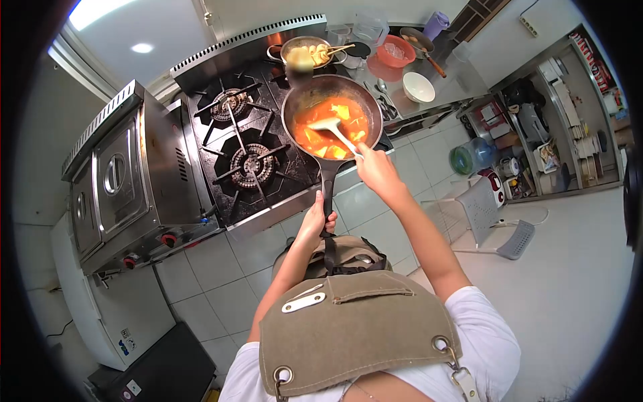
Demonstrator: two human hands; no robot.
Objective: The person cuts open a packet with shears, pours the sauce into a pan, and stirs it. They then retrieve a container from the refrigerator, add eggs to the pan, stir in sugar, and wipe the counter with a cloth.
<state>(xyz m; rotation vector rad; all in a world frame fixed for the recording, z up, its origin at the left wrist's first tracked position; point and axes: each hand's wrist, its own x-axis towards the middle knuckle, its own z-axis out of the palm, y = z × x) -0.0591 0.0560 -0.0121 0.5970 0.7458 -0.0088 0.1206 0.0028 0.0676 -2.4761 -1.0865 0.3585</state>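
Upper centre of the frame: dark, round frying pan [370, 107], its handle wrapped by your left hand's [311, 221] curled fingers. Your right hand's [376, 171] fingers close around the white spatula [343, 139]. Advised: grip steady, strokes low, yellow chunks [340, 110] unbroken.

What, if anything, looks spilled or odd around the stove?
No spill shows; the orange-red sauce lies inside the round dark frying pan. The round metal front-left burner looks brown and stained, possibly rust or residue.
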